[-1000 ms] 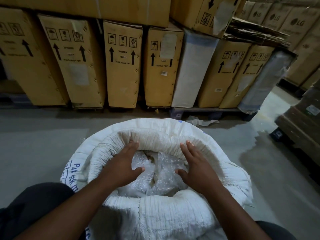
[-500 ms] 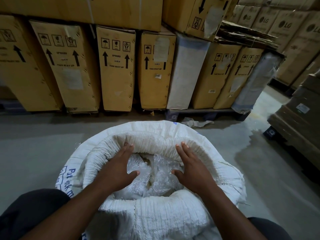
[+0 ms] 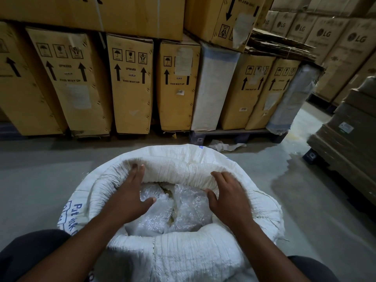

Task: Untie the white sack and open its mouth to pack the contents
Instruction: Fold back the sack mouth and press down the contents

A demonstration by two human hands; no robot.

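Observation:
The white woven sack (image 3: 183,259) stands on the floor right in front of me, its mouth wide open and its rim rolled down into a thick collar. Inside lie bundles of clear bubble wrap (image 3: 183,204). My left hand (image 3: 130,196) rests flat in the mouth, fingers spread, fingertips against the far inner rim and thumb on the bubble wrap. My right hand (image 3: 227,198) lies over the right far part of the rolled rim, fingers on top and thumb tucked under its inner edge.
A row of upright cardboard boxes (image 3: 132,82) on a pallet (image 3: 234,135) stands a little beyond the sack. A wrapped stack of cartons (image 3: 350,139) sits at the right. A crumpled scrap (image 3: 225,146) lies on the grey concrete floor (image 3: 40,180).
Both hands have shifted outward and toward the far rim. My right hand moved from the bubble wrap onto the rolled rim. The sack's mouth looks slightly wider.

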